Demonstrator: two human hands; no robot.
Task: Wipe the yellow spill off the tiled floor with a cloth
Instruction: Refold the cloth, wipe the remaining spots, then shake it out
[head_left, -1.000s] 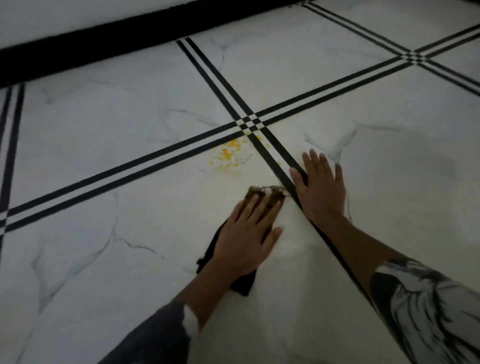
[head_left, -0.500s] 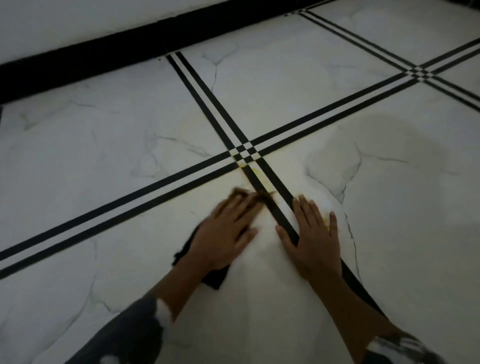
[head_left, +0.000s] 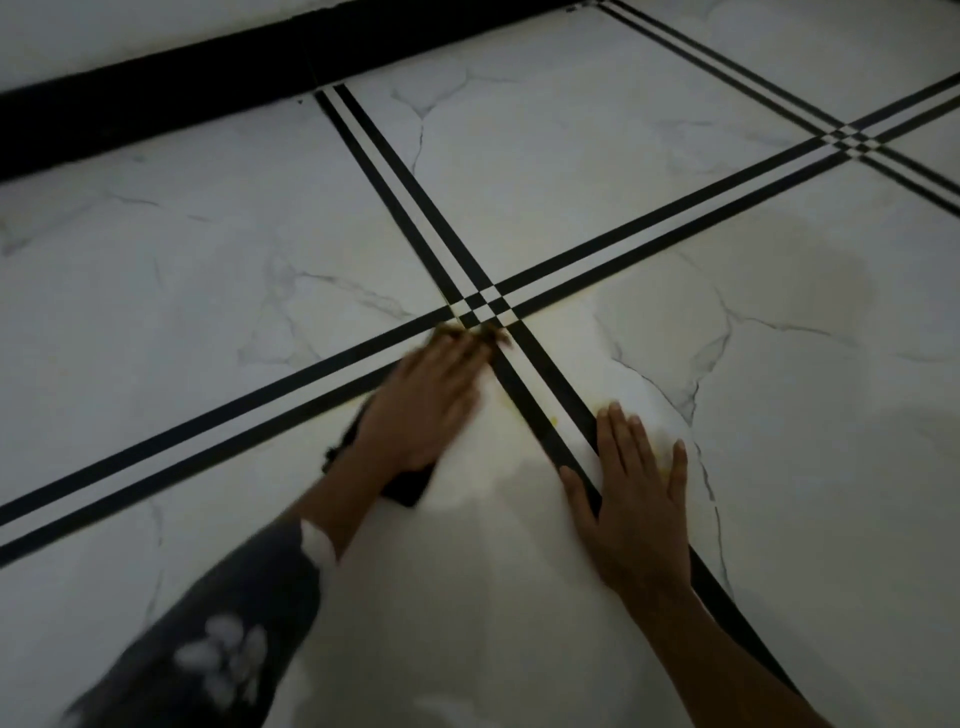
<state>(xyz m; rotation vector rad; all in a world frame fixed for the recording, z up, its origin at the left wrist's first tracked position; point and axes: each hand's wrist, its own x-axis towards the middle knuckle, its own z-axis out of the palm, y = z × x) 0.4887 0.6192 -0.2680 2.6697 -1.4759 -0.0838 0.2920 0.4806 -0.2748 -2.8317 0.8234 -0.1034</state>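
left hand (head_left: 426, 410): fingers straight, together, pressing cloth (head_left: 405, 488) flat
right hand (head_left: 634, 499): fingers apart, flat on floor (head_left: 571, 182)
spill (head_left: 555, 419): faint yellow flecks between both hands' fingers
progress: likely mostly done; flecks left

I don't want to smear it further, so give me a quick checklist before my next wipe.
1. Dark cloth under left hand: ok.
2. Pressing flat on it: ok, though blurred.
3. Bracing right hand flat on floor: ok.
4. Spill gone: not ok, yellow specks beside the stripe.
5. Clean cloth face down: cannot tell.
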